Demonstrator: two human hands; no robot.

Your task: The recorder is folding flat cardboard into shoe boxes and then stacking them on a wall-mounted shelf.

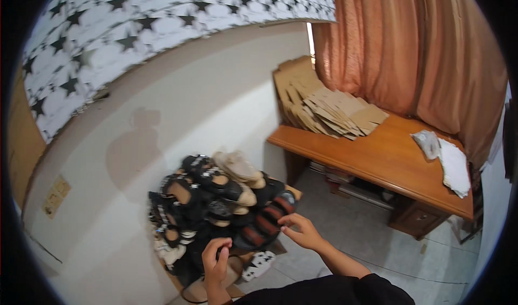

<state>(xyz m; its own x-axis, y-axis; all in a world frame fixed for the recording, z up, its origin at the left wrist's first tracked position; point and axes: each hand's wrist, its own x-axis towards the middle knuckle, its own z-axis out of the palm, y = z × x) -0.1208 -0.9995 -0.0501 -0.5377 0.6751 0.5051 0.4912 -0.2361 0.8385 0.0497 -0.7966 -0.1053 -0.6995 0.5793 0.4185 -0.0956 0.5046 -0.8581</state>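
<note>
A dark sandal-like shoe with reddish-brown bands (268, 218) lies slanted on the right side of a heap of shoes, between my two hands. My right hand (302, 232) is at its right side, thumb and fingers apart, the fingertips close to the shoe or touching it. Beside its near end is my left hand (216, 259), fingers bent, with a gap between thumb and fingers; I see nothing held in it. In the heap are black shoes with shiny trim (181, 189) and beige shoes (237, 167). The picture is slightly blurred around the heap.
A star-patterned black and white piece (259, 265) lies below the heap. At the right stands a wooden desk (345, 156) with flattened cardboard (334, 108), a clear plastic bag (428, 143) and white sheets (454, 167). An orange-brown curtain (388, 46) hangs behind it. A white wall (216, 89) borders the heap.
</note>
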